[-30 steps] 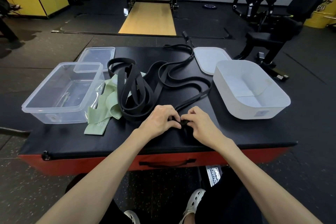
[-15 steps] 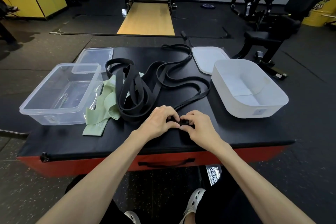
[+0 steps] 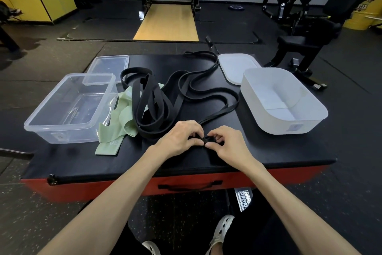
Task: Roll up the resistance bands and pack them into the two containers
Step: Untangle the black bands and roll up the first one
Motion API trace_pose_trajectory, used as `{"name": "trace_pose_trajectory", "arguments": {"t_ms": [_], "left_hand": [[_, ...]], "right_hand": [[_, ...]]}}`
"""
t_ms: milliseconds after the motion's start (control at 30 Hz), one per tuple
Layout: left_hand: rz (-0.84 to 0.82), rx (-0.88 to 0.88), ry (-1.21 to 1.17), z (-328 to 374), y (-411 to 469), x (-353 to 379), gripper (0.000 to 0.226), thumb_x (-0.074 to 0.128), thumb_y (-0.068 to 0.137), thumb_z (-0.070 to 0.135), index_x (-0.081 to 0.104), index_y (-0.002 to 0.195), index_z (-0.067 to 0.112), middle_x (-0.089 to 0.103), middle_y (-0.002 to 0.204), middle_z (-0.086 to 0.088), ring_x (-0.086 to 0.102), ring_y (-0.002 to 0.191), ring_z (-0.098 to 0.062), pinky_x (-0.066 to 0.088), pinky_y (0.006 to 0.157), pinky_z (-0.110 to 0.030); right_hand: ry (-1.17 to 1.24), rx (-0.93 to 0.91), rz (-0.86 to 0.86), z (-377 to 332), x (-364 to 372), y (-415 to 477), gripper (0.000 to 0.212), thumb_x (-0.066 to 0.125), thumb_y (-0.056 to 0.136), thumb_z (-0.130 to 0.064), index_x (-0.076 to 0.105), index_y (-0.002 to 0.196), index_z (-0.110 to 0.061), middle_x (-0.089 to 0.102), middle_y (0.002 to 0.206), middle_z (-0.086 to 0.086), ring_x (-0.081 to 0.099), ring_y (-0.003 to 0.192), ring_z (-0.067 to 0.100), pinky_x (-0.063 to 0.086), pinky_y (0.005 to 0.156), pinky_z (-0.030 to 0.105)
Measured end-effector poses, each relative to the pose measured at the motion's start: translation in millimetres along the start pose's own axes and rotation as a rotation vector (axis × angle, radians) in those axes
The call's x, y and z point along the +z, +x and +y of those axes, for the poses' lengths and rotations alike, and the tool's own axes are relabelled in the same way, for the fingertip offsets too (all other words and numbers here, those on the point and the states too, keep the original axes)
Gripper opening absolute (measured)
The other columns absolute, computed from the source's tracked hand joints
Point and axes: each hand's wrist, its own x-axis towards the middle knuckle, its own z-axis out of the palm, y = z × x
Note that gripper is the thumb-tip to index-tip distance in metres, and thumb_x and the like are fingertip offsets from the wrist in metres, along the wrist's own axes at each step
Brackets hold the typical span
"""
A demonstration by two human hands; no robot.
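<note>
Black resistance band (image 3: 219, 114): end stayed pinched by left hand (image 3: 179, 139) and right hand (image 3: 227, 146); roll barely grew, packing pending.

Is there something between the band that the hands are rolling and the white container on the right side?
Nothing visible does. The left hand and right hand pinch the rolled end of the thin black band; only bare black mat lies between it and the open white container. The white lid lies behind the container, off the path.

Dim, sharp, wide-angle edge distortion
</note>
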Motion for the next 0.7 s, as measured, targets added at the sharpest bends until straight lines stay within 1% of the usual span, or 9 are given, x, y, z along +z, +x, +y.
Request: {"name": "trace_pose_trajectory", "arguments": {"t_ms": [100,267,367,433,533,600,700], "left_hand": [[0.016,-0.024,-0.016,1.2,-0.2,0.7,0.022,0.075,0.081,0.020,0.068,0.101,0.016,0.064,0.101,0.005,0.056,0.083,-0.011,0.049,0.081,-0.028],[0.043,-0.020,-0.052,-0.8,-0.8,4.4,0.018,0.076,0.079,0.017,0.068,0.095,0.016,0.064,0.096,0.003,0.056,0.082,-0.013,0.049,0.079,-0.031],[0.017,-0.020,-0.053,-1.7,-2.0,4.0,0.019,0.074,0.081,0.013,0.067,0.098,0.017,0.063,0.098,0.005,0.056,0.085,-0.012,0.049,0.082,-0.030],[0.002,-0.036,-0.052,-1.7,-2.3,2.5,0.018,0.072,0.081,0.009,0.067,0.097,0.017,0.063,0.096,0.005,0.056,0.085,-0.012,0.049,0.082,-0.030],[-0.016,-0.050,-0.055,-2.0,-1.4,0.5,0.019,0.068,0.083,0.002,0.068,0.096,0.017,0.063,0.092,0.004,0.057,0.082,-0.011,0.050,0.080,-0.031],[-0.016,-0.044,-0.053,-0.4,-1.6,-0.9,0.021,0.066,0.084,-0.001,0.068,0.094,0.017,0.063,0.090,0.004,0.059,0.080,-0.011,0.051,0.079,-0.031],[0.012,-0.035,-0.079,1.8,-2.3,-1.6,0.020,0.067,0.081,-0.005,0.070,0.090,0.012,0.063,0.096,0.002,0.060,0.078,-0.010,0.052,0.077,-0.028]], "right_hand": [[-0.019,-0.019,-0.025,1.1,-0.4,2.2,0.025,0.078,0.077,-0.023,0.072,0.100,-0.017,0.062,0.089,-0.004,0.054,0.074,0.004,0.037,0.069,0.004],[-0.029,-0.036,-0.048,1.4,-1.5,4.1,0.021,0.077,0.078,-0.023,0.072,0.098,-0.018,0.058,0.089,-0.005,0.050,0.073,0.003,0.036,0.068,0.006],[-0.032,-0.027,-0.089,0.8,-4.1,6.4,0.021,0.076,0.080,-0.023,0.071,0.099,-0.019,0.054,0.092,-0.004,0.050,0.077,0.006,0.038,0.069,0.012],[-0.058,-0.046,-0.126,-0.6,-4.7,9.1,0.020,0.075,0.081,-0.019,0.071,0.100,-0.017,0.054,0.091,-0.002,0.049,0.073,0.005,0.038,0.070,0.016],[-0.052,-0.084,-0.155,0.2,-6.4,10.5,0.019,0.073,0.081,-0.011,0.072,0.099,-0.014,0.055,0.092,-0.002,0.046,0.068,0.002,0.035,0.067,0.011],[-0.032,-0.114,-0.163,2.3,-7.2,10.0,0.018,0.074,0.080,-0.007,0.072,0.097,-0.013,0.056,0.093,-0.002,0.044,0.065,0.003,0.035,0.065,0.010],[-0.011,-0.141,-0.149,3.6,-6.4,9.1,0.020,0.074,0.079,-0.004,0.072,0.097,-0.012,0.057,0.092,-0.003,0.043,0.061,0.002,0.036,0.064,0.009]]}}
